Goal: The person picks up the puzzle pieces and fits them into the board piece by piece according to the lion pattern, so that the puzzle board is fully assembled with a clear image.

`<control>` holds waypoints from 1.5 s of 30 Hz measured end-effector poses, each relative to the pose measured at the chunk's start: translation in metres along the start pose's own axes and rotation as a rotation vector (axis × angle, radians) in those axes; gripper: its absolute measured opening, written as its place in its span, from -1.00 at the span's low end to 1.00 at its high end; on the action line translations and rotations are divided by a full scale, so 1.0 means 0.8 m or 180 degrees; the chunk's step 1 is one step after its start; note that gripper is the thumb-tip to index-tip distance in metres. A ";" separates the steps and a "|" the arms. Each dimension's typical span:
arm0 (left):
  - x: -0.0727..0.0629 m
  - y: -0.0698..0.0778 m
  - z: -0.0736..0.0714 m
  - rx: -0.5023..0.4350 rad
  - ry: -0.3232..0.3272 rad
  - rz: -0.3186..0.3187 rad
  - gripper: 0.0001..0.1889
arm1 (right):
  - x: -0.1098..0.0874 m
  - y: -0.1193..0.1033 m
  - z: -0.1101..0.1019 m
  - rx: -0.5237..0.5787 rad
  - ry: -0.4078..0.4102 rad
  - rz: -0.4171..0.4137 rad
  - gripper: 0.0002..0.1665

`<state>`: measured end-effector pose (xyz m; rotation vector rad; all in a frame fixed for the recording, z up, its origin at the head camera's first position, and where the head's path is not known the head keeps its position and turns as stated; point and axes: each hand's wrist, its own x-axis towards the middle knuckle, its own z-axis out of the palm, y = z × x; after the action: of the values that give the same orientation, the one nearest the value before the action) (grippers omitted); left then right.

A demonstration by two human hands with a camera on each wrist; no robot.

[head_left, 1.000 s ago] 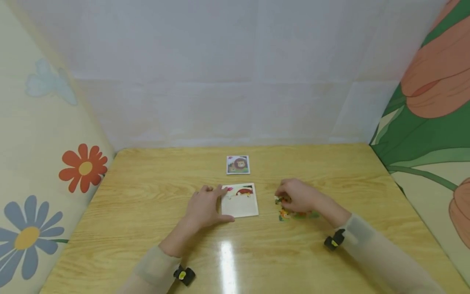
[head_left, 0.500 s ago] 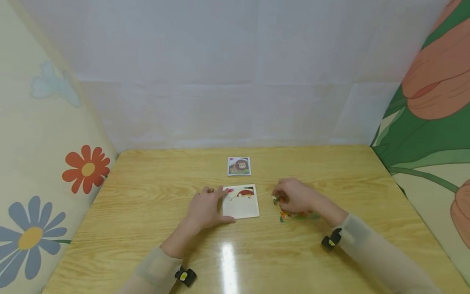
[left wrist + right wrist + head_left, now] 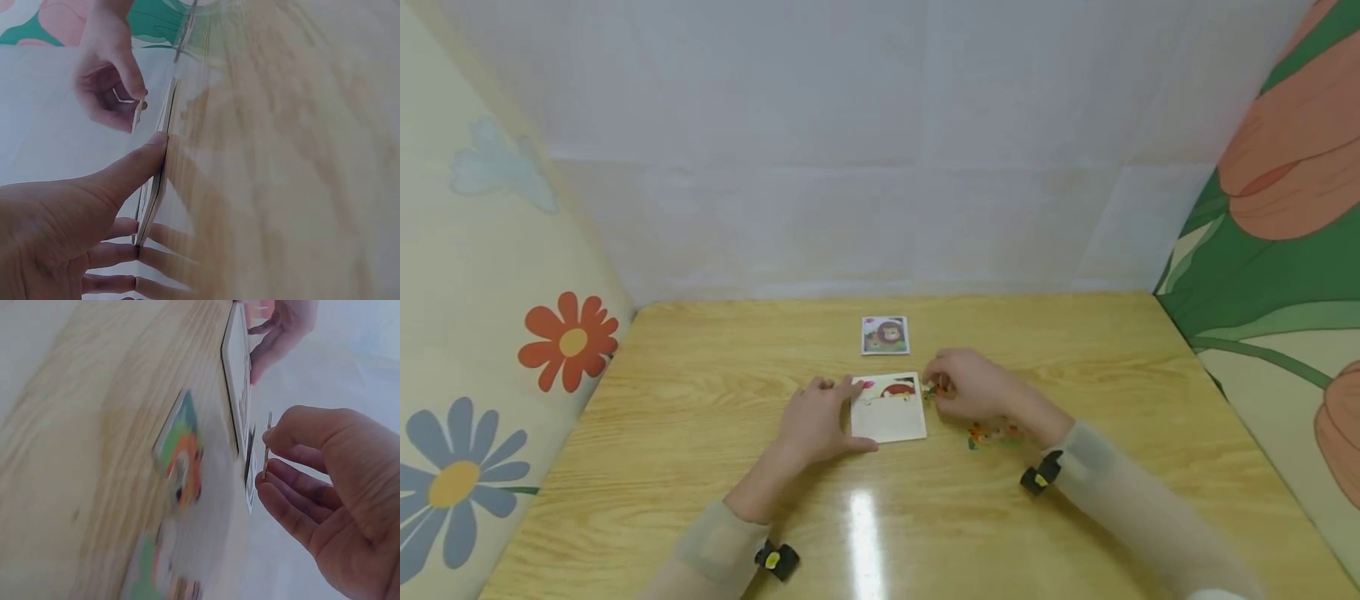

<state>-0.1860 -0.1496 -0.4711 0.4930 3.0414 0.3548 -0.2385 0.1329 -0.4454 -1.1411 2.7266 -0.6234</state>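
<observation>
A square white puzzle board lies on the table, with pieces along its top showing a pink flower and a reddish-brown mane. My left hand holds it from the left, thumb at the near edge and fingers by the far left corner. Just right of the board, my right hand pinches a small puzzle piece between thumb and fingertips, above the table. In the left wrist view this piece is seen edge-on. Loose puzzle pieces lie below the right hand, one with an orange animal.
A small picture card with a lion lies behind the board. The wooden table meets a white cloth wall at the back. Flower-printed panels stand at both sides.
My right hand has lifted away from the loose pieces and moved left, up to the board's right edge, carrying the puzzle piece. My left hand has stayed on the board.
</observation>
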 end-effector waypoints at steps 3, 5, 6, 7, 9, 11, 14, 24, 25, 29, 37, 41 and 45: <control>0.002 -0.001 -0.002 -0.0012 0.0002 -0.0008 0.08 | 0.014 -0.011 0.004 0.0064 -0.0016 -0.0033 -0.64; 0.003 -0.001 -0.002 -0.0013 0.0002 -0.0018 0.08 | 0.022 -0.017 0.008 0.0094 -0.0011 -0.0089 -0.65; 0.003 -0.001 -0.002 -0.0016 -0.0009 -0.0023 0.08 | 0.026 -0.020 0.011 0.0096 -0.0009 -0.0138 -0.66; 0.003 -0.001 -0.002 -0.0008 -0.0009 -0.0017 0.08 | 0.029 -0.023 0.014 0.0114 -0.0017 -0.0173 -0.67; 0.002 -0.001 -0.001 0.0012 -0.0006 0.0000 0.08 | 0.035 -0.028 0.019 0.0141 -0.0030 -0.0250 -0.69; 0.002 -0.001 0.000 0.0020 -0.0001 0.0009 0.07 | 0.040 -0.032 0.024 0.0132 -0.0046 -0.0294 -0.70; 0.001 -0.002 0.002 0.0024 0.0040 0.0035 0.05 | 0.048 -0.038 0.030 0.0117 -0.0067 -0.0334 -0.71; -0.001 -0.006 0.002 0.0021 0.0128 0.0100 0.03 | 0.070 -0.055 0.045 0.0006 -0.0022 -0.0459 -0.69; -0.001 -0.007 0.002 0.0016 0.0135 0.0106 0.03 | 0.072 -0.056 0.047 0.0003 -0.0013 -0.0468 -0.69; -0.001 -0.006 0.003 -0.0004 0.0156 0.0106 0.08 | 0.076 -0.061 0.051 0.0023 0.0013 -0.0506 -0.68; -0.002 -0.003 0.003 0.0036 0.0199 0.0066 0.21 | 0.080 -0.068 0.051 -0.0102 0.0006 -0.0536 -0.49; -0.002 -0.003 0.003 0.0034 0.0204 0.0070 0.21 | 0.082 -0.067 0.053 -0.0096 0.0004 -0.0528 -0.50; -0.001 -0.004 0.004 0.0034 0.0195 0.0083 0.19 | 0.082 -0.065 0.054 -0.0105 0.0009 -0.0541 -0.51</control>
<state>-0.1858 -0.1524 -0.4750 0.5325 3.1000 0.3617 -0.2394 0.0403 -0.4599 -1.3917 2.6708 -0.6025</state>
